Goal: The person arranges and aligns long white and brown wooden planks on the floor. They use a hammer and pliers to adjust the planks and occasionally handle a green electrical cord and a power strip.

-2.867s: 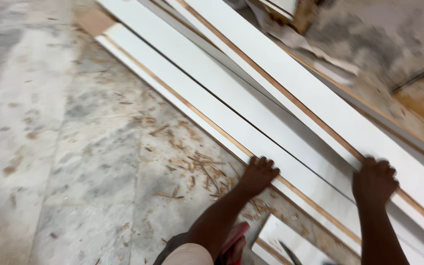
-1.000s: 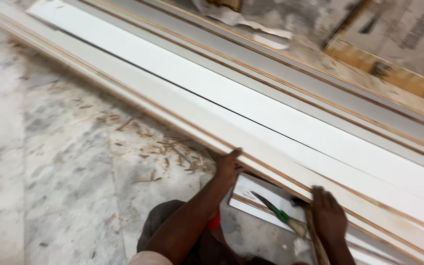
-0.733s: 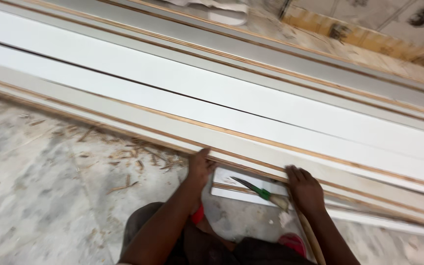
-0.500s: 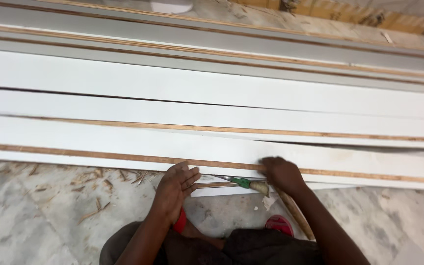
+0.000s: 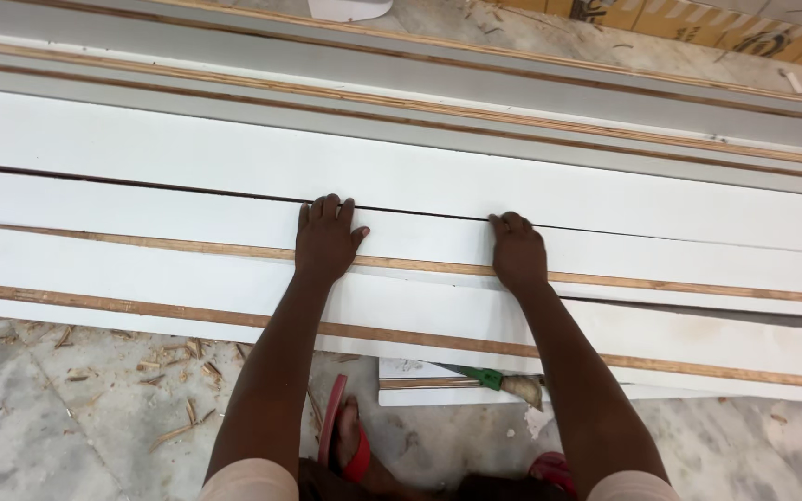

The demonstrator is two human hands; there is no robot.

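Marble floor (image 5: pixel 39 445), wood shavings. White laminated boards (image 5: pixel 605 199) stacked lengthwise. Our left hand (image 5: pixel 327 239) lies flat, fingers spread; our right hand (image 5: pixel 517 250) curls fingertips into the board seam. We judge even, simultaneous pressure keeps the board (image 5: pixel 141 199) sliding straight.

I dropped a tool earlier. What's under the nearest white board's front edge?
A green-handled tool lies on a short white offcut, partly under the nearest board; its tip is covered.

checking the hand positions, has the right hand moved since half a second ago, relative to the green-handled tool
Yes. The right hand was beside the green-handled tool at the near edge; it now rests farther up the white boards, away from the tool.
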